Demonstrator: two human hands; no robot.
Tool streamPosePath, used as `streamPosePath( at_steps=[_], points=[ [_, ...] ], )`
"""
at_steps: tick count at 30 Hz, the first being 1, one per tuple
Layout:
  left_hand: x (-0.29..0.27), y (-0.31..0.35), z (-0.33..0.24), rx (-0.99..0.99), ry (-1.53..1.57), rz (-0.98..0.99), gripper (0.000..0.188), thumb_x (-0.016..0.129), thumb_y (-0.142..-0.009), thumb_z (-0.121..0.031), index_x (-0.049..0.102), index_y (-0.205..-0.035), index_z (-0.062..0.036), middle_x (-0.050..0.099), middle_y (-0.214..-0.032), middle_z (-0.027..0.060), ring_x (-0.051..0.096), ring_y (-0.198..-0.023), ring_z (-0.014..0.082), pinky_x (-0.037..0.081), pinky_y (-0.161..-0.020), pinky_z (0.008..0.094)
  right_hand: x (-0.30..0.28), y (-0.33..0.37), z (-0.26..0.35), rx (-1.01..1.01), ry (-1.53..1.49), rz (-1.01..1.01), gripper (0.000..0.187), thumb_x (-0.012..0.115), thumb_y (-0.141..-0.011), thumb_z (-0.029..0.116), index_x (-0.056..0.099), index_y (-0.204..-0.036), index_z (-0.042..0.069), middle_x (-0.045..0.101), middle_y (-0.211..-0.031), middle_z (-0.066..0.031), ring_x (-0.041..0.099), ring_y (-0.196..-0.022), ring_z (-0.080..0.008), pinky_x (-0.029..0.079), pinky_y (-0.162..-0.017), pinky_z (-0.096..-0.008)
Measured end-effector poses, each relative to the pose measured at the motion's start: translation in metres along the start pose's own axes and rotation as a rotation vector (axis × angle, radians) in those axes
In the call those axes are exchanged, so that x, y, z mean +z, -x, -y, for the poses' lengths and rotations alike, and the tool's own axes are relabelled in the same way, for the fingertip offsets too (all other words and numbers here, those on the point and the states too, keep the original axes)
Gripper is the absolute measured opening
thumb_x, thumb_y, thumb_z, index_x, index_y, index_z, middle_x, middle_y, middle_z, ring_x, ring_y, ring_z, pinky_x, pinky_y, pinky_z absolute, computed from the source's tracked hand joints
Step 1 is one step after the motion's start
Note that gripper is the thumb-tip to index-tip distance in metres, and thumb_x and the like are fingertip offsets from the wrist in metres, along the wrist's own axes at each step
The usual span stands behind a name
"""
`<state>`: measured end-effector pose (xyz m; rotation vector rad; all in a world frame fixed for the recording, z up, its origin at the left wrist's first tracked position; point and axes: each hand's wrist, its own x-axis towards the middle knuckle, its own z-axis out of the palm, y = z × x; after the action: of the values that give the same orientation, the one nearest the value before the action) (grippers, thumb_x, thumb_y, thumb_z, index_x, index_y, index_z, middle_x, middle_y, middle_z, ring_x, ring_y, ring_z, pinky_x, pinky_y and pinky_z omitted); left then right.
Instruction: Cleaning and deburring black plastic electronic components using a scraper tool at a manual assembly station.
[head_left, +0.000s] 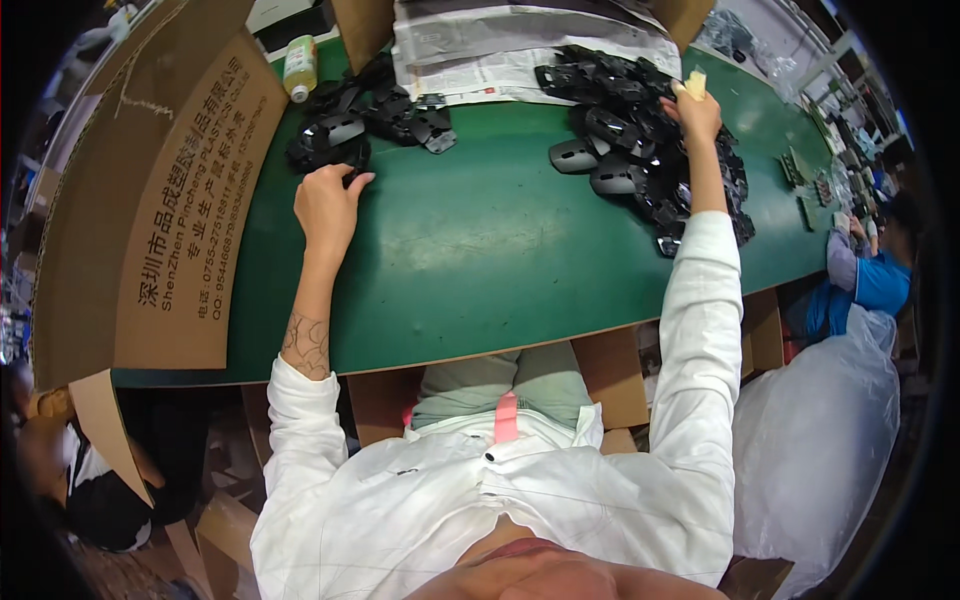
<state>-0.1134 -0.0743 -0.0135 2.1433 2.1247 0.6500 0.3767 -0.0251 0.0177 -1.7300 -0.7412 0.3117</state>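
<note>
My left hand (pixel 328 203) is closed at the near edge of the left pile of black plastic mouse shells (pixel 335 133). A dark piece shows between its thumb and fingers, apparently one of these shells, mostly hidden by the hand. Farther right, my right hand (pixel 697 115) reaches over the larger heap of black mouse shells (pixel 620 135). Its fingers pinch a small pale yellow piece (pixel 695 84), which looks like a folded cloth or sponge. Several grey-topped shells lie along that heap's left side.
Both piles rest on a green tabletop (pixel 450 240). A large cardboard box (pixel 190 220) stands on the left, with a yellowish bottle (pixel 300 68) behind it. Newspaper (pixel 500 60) covers the back. A co-worker (pixel 875 275) and a big clear plastic bag (pixel 820 430) are at right.
</note>
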Motion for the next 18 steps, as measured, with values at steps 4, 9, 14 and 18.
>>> streamPosePath(
  at_steps=[4, 9, 14, 18],
  points=[
    [-0.024, 0.014, 0.012, -0.133, 0.356, 0.011, 0.026, 0.075, -0.082, -0.019, 0.072, -0.098, 0.0008, 0.07, -0.082, 0.0054, 0.06, -0.063, 0.0157, 0.053, -0.065, 0.0279, 0.005, 0.04, 0.015, -0.043, 0.0, 0.094, 0.022, 0.066, -0.085, 0.016, 0.066, -0.1, 0.0, 0.07, -0.077, -0.01, 0.067, -0.067, -0.0145, 0.051, -0.061, -0.025],
    [-0.046, 0.069, -0.024, -0.196, 1.134, -0.015, 0.018, 0.075, -0.082, -0.008, 0.07, -0.096, 0.0032, 0.07, -0.081, 0.0053, 0.062, -0.068, 0.0099, 0.051, -0.062, 0.0214, -0.021, 0.162, 0.016, -0.125, -0.363, 0.502, 0.023, 0.074, -0.079, 0.008, 0.064, -0.098, 0.001, 0.07, -0.086, -0.0094, 0.067, -0.071, -0.0154, 0.053, -0.065, -0.0251],
    [-0.036, 0.147, -0.072, -0.16, 1.648, 0.19, 0.021, 0.075, -0.079, 0.002, 0.068, -0.099, 0.001, 0.07, -0.089, 0.0086, 0.063, -0.073, 0.0132, 0.051, -0.066, 0.0203, -0.034, 0.307, 0.029, 0.143, -0.687, 0.959, 0.043, 0.082, -0.064, -0.007, 0.053, -0.094, 0.006, 0.07, -0.103, -0.015, 0.069, -0.088, -0.0228, 0.056, -0.08, -0.0328],
    [-0.02, 0.173, -0.096, -0.123, 1.761, 0.235, 0.02, 0.07, -0.084, -0.003, 0.065, -0.103, -0.0003, 0.067, -0.087, 0.0085, 0.06, -0.067, 0.0127, 0.049, -0.058, 0.0192, -0.043, 0.334, 0.011, 0.136, -0.851, 0.894, 0.044, 0.08, -0.065, -0.009, 0.046, -0.085, 0.011, 0.071, -0.098, -0.014, 0.069, -0.089, -0.0226, 0.054, -0.08, -0.0322]
  ],
)
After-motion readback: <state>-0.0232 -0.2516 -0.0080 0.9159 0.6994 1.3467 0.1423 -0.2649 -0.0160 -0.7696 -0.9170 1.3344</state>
